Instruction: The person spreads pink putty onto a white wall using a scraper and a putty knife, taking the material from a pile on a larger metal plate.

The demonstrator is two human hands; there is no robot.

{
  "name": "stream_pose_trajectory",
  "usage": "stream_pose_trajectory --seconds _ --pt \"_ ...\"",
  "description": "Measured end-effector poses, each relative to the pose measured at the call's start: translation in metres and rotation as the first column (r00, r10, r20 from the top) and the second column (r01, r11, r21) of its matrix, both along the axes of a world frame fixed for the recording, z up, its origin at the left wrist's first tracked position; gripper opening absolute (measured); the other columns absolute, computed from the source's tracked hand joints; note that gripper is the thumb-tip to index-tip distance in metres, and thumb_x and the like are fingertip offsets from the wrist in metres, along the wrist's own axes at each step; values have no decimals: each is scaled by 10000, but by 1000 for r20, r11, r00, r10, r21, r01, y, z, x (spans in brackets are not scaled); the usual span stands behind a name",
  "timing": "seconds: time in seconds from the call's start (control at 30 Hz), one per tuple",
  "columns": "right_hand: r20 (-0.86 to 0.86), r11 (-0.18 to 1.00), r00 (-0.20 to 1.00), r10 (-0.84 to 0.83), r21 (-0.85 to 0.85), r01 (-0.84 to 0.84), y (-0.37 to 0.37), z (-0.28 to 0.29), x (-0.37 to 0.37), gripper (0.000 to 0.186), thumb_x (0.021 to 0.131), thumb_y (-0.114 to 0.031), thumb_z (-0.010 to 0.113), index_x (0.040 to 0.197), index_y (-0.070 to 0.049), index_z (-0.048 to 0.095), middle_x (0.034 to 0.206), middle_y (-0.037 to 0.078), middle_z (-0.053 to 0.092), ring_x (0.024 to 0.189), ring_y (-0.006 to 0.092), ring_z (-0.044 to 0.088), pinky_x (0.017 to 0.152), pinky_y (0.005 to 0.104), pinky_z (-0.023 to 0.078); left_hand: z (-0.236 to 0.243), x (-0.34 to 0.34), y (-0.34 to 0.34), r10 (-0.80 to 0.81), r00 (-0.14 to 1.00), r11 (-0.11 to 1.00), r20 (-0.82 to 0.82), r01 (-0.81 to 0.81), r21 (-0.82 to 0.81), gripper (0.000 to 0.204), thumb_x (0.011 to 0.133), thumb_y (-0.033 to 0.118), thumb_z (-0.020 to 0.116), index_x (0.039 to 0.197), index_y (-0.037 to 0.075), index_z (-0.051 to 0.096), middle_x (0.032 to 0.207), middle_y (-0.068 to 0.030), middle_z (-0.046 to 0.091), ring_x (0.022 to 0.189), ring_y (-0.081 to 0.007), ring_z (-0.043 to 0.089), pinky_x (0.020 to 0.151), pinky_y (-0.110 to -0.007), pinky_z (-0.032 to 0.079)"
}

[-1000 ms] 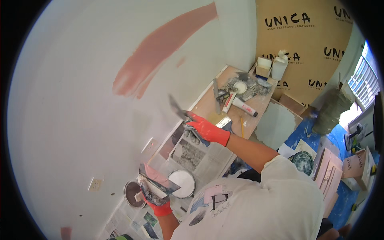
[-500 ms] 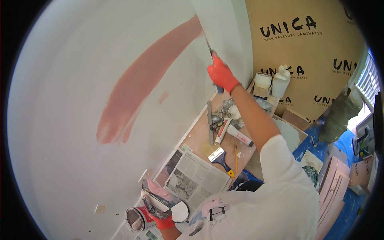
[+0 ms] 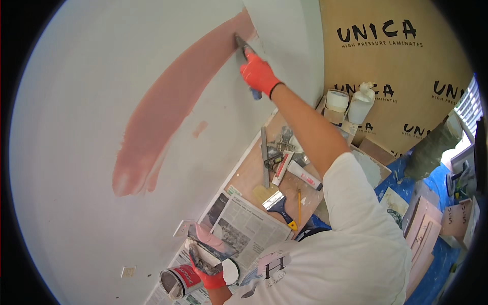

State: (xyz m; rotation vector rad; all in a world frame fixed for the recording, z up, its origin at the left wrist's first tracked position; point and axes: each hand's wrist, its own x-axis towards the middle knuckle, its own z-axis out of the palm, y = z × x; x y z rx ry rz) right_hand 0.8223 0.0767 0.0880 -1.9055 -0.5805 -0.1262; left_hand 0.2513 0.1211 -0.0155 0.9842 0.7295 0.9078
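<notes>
My right hand (image 3: 260,76), in a red glove, grips a putty knife (image 3: 240,41) whose blade meets the wall (image 3: 76,101). The blue end of its handle pokes out below my fist. Beneath the blade lies a long curved band of pink filler (image 3: 178,91), reaching from the corner down to the lower left. A small separate pink smear (image 3: 200,129) sits beside it. Low in front of me, my left hand (image 3: 209,277), gloved with dark stains, is closed around a flat filler board (image 3: 226,246) carrying a heap of pink filler (image 3: 209,235).
An open tin (image 3: 179,281) stands beside my left hand on newspaper (image 3: 251,223). The bench holds a wide brush (image 3: 278,203), a pencil (image 3: 299,203), tubes (image 3: 304,175) and a metal strip (image 3: 265,157). White containers (image 3: 337,100) stand near a large brown board (image 3: 376,66).
My right hand has moved left with the putty knife, from the corner onto the pink band. My left hand stays low, still holding the filler board.
</notes>
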Motion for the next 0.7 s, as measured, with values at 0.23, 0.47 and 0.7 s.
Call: stream_pose_trajectory --seconds 0.23,0.47,0.7 --pt "87 985 995 41 -171 -26 36 -27 -121 712 907 -228 510 1547 -136 212 1503 280 340 1176 399 570 990 446 449 27 24 3 -193 957 952 215 236 -196 423 1001 279 537 1356 49 511 1310 -78 596 1195 -216 574 1028 -376 448" --pt "-54 956 983 174 -230 -182 59 -25 -202 689 945 -225 484 1562 -155 184 1524 321 279 1321 427 446 1064 443 387 10 -3 16 -214 959 949 184 249 -195 355 1010 256 527 1292 44 561 1230 -55 627 1128 -181 599 980 -330 471" --pt "378 817 884 275 -577 -8 100 -54 -263 380 892 -183 600 1243 -39 613 1494 422 224 1362 425 430 1047 403 440 -8 -54 24 -175 964 954 201 216 -206 306 1014 246 523 1225 38 598 1166 -39 645 1064 -158 617 924 -293 491"
